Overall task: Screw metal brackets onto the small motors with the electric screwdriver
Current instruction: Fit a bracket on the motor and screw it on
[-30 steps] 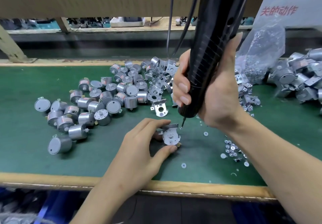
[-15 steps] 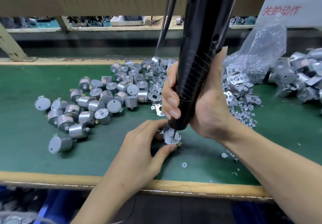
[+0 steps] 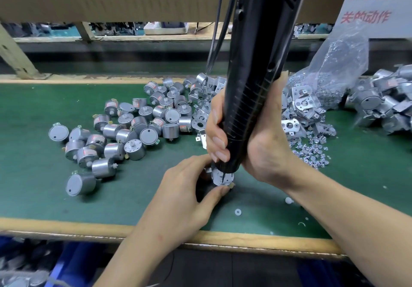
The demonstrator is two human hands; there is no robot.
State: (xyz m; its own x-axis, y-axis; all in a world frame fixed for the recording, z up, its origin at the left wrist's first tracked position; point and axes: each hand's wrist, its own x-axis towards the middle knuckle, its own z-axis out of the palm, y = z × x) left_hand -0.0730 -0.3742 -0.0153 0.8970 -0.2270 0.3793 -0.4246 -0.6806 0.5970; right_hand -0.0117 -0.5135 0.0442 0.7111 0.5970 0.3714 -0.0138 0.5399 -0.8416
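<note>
Surroundings: loose motors (image 3: pixel 124 135) left, bracket pile (image 3: pixel 301 110) and screws (image 3: pixel 312 155) right.
Screwdriver (image 3: pixel 252 90): black, ribbed; right hand (image 3: pixel 256 144) fingers wrapped round it.
Motor with bracket (image 3: pixel 221 176): shiny metal, on green mat (image 3: pixel 33 175), pinched by left hand (image 3: pixel 189 195).

Black electric screwdriver (image 3: pixel 256 86) near upright, frame centre, tip on bracketed motor (image 3: pixel 221 177) lower centre; loose silver motors (image 3: pixel 124 135) heaped left; brackets (image 3: pixel 301 106) piled right

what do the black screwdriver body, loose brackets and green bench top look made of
Black ribbed electric screwdriver body: looks like moulded plastic, semi-gloss. Silvery brackets: stamped sheet metal, bright glints. Green bench top: probably matte rubber mat.
</note>
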